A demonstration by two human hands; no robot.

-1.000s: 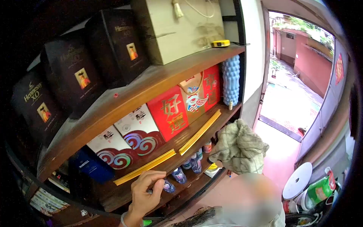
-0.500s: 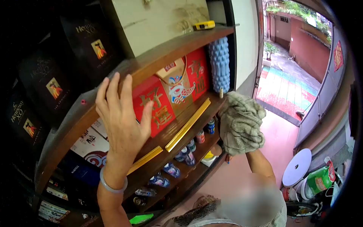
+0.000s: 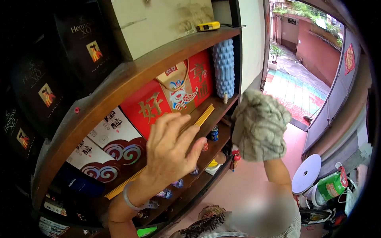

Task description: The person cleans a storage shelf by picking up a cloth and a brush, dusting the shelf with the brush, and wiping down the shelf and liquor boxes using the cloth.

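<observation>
At the middle shelf [image 3: 223, 112], the left hand [image 3: 168, 148] hung open, fingers spread, before the gold strip [image 3: 205, 115] — seemingly mid-reach, contact impossible to tell. Off the shelf's right end, a bunched cloth [image 3: 262, 127] hid the right hand — grip unseen; any move shelfward called for clearing the blue roller [image 3: 224, 69].
</observation>
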